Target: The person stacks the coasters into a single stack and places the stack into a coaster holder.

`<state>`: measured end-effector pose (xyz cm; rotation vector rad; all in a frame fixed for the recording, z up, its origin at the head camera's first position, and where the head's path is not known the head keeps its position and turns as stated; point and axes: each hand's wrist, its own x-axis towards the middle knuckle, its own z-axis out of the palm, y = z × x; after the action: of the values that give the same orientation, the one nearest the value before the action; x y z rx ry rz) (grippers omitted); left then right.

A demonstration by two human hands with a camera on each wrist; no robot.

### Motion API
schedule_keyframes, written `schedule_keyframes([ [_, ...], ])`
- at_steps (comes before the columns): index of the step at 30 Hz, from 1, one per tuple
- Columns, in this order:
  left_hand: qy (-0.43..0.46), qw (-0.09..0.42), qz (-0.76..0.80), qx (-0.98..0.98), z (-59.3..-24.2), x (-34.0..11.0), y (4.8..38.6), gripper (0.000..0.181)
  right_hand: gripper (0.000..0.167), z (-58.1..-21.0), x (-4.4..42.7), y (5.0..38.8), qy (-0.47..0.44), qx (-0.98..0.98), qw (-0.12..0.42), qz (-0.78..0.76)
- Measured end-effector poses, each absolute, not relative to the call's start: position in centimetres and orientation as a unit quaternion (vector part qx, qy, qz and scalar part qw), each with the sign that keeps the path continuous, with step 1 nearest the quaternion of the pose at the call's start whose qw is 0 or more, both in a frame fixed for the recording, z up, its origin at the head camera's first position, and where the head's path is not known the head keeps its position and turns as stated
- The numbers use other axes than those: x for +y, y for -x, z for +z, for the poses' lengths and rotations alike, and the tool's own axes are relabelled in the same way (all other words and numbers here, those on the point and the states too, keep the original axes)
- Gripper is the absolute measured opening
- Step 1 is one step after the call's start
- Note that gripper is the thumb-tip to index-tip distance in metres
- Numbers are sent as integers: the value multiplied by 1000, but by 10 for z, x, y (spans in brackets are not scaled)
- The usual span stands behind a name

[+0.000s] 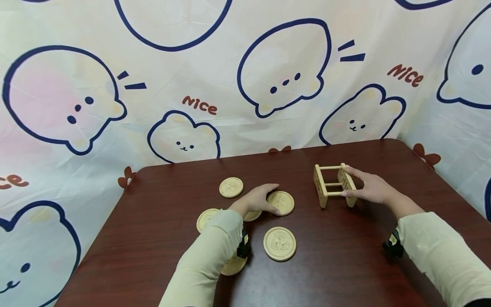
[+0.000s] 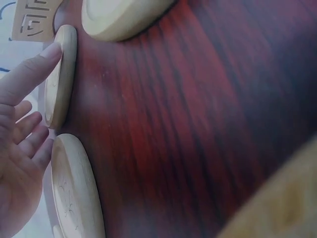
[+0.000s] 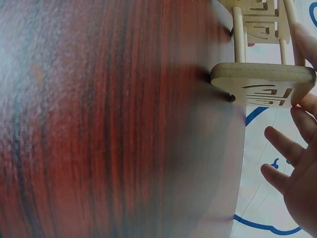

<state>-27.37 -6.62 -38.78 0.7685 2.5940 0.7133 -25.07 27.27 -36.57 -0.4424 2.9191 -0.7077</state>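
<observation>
Several round wooden coasters lie flat on the table, one with a leaf pattern [image 1: 280, 244] near the front. My left hand [image 1: 258, 199] reaches over the middle ones, its thumb and fingers spread around the rim of one coaster [image 1: 282, 202]. In the left wrist view the thumb rests at that coaster's edge [image 2: 68, 82], and the other fingers are loosely bent past it. At right stands a small wooden rack [image 1: 321, 187] with cut-out end panels joined by rods. My right hand [image 1: 370, 186] holds its right panel [image 3: 267, 82] between thumb and fingers.
Another coaster [image 1: 231, 187] lies behind the left hand. Two more, one at the left [image 1: 205, 218] and one nearer the front [image 1: 234, 266], are partly covered by the left sleeve. A patterned cloth [image 1: 284, 128] hangs behind the dark wooden table [image 1: 172, 187].
</observation>
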Motion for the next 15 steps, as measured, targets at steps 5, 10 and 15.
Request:
schedule_keyframes([
  [5,-266,178,249,914,-387,-66,274,87,92,-366,272,251,144,960,53,-235],
  [10,-280,178,239,913,-387,-65,273,86,92,-365,271,251,142,960,52,-235],
  [15,-287,175,227,914,-388,-62,273,85,92,-365,271,250,139,961,54,-234],
])
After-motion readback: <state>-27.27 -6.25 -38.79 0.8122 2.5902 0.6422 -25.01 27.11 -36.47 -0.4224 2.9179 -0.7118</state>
